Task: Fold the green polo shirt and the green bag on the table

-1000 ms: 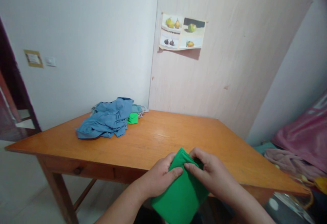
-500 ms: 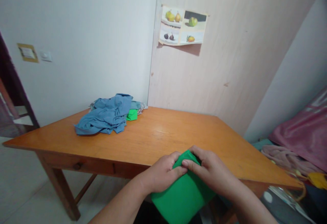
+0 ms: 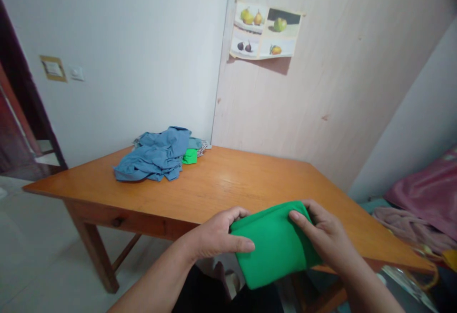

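A green piece of cloth, folded into a flat rectangle, is held in the air in front of the table's near edge. My left hand grips its left side, thumb on the near face and fingers behind. At the upper right corner my right hand pinches it the same way. The fingers behind the cloth are partly hidden. Toward the back left of the wooden table lies a crumpled heap of blue cloth, with a smaller bright green cloth beside it.
Behind the table stands a wall with a fruit picture sheet taped on it. To the right are pink fabric and a rumpled mauve cloth. A drawer knob sticks out from the table's front left.
My hands have moved apart, from close together at the cloth's top to its left side and upper right corner. The cloth now lies more level and wide. The camera view has shifted slightly.
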`<state>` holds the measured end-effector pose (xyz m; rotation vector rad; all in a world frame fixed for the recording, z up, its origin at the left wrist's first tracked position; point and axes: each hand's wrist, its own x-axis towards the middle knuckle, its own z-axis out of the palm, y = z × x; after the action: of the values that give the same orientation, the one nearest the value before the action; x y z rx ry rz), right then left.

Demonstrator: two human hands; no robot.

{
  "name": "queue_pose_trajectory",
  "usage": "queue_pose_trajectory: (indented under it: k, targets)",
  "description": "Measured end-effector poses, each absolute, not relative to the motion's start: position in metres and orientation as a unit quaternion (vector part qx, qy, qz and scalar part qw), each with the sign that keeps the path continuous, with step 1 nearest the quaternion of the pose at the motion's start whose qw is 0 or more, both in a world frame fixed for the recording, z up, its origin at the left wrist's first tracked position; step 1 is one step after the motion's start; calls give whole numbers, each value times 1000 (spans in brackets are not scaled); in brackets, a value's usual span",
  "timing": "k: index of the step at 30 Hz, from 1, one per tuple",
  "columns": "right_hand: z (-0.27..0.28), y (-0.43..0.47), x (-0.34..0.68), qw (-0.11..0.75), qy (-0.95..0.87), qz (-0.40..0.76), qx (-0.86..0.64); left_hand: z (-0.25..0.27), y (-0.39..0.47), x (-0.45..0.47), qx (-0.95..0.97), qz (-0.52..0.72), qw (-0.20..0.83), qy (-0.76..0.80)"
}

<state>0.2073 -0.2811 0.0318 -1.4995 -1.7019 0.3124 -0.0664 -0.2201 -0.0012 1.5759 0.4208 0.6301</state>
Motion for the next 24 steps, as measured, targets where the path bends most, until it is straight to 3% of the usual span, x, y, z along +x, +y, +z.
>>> queue_pose_trajectory:
  k: [17, 24]
  targets:
    - [34, -272, 191, 462, -654, 164, -576, -13, -214, -55, 668, 355, 620, 210]
    - [29, -272, 206, 457, -591, 345, -568, -2, -202, -59, 655, 361, 620, 236]
